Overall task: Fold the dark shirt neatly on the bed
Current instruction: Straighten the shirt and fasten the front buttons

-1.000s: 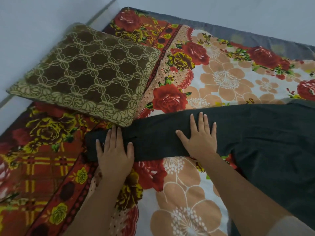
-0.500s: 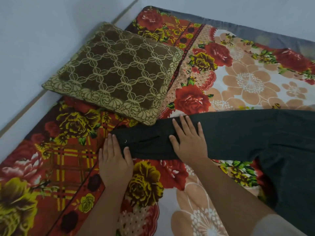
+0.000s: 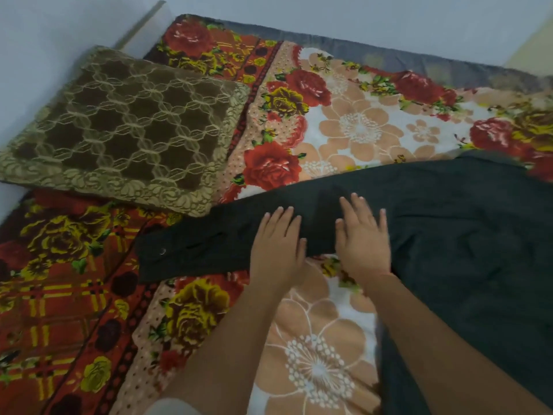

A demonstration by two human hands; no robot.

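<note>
The dark shirt (image 3: 466, 235) lies on the bed's flowered blanket (image 3: 359, 127), its body at the right and one long sleeve stretched out to the left. The sleeve's cuff (image 3: 167, 253), with a small button, ends near the pillow's corner. My left hand (image 3: 276, 250) lies flat on the sleeve's middle, fingers straight and pointing away from me. My right hand (image 3: 363, 241) presses flat on the sleeve close beside it, nearer the shirt's body. Both palms overlap the sleeve's near edge.
A brown and gold patterned pillow (image 3: 128, 130) lies at the back left, its corner close to the sleeve. The mattress edge and pale wall run along the far side. Blanket shows bare in front of the sleeve.
My left hand has slid right along the sleeve from the cuff towards the middle. My right hand has also moved right, and the two hands are now closer together. The camera view has shifted.
</note>
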